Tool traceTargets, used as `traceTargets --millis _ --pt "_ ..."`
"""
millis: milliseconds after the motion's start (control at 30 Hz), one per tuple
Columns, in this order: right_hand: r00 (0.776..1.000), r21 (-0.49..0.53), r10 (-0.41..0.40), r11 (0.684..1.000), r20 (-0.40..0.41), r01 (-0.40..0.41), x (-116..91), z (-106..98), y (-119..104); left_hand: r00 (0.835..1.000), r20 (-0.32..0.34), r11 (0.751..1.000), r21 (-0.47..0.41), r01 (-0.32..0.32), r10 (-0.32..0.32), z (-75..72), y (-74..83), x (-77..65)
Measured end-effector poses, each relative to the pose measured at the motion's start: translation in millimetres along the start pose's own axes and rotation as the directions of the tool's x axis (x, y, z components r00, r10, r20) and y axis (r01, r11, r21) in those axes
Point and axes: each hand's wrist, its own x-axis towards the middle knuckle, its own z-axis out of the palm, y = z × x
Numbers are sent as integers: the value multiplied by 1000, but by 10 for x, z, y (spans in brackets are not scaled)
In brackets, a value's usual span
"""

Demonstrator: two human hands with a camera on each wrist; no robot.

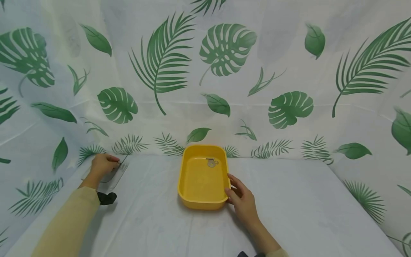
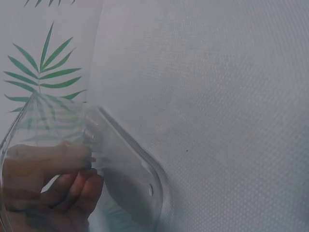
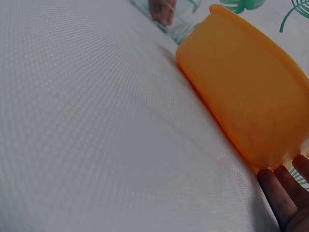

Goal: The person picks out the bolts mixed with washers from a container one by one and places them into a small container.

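Note:
A clear plastic box (image 1: 117, 178) stands at the far left of the table. My left hand (image 1: 103, 166) is in it, and its clear wall (image 2: 29, 125) shows in front of the fingers in the left wrist view. Thumb and fingertips pinch a small dark piece (image 2: 92, 162); I cannot tell its kind. Mid-table sits a yellow plastic tray (image 1: 202, 205), with a flat grey metal piece (image 1: 211, 163) near its far end. My right hand (image 1: 242, 200) grips the tray's right side, thumb at the rim; several fingers (image 3: 276, 191) touch its outer wall in the right wrist view.
A white cloth (image 1: 151, 214) covers the table. Behind it and along both sides hangs a white curtain (image 1: 179, 121) printed with green leaves. A dark strap piece (image 1: 107, 198) sticks out from the left wrist.

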Motion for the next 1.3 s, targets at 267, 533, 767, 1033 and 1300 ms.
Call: traceTargets --millis 267,533,767,1033,1300 --pt "1000 16 -22 1000 3 22 -11 -11 -17 999 -42 999 41 15 -14 -1 43 -20" --pt "1000 14 -17 1000 -3 17 -18 -16 -37 1000 -14 999 32 21 -21 6 32 -17" --pt "1000 25 -12 1000 9 12 -31 -20 -43 999 -1 999 26 37 -37 -1 16 -25" --pt "1000 23 -19 1000 8 19 -39 -37 -35 999 14 1000 9 29 -30 -7 46 -16" --pt "1000 22 -17 1000 -3 18 -15 -19 -11 1000 4 992 -124 1 0 -61 139 -23"
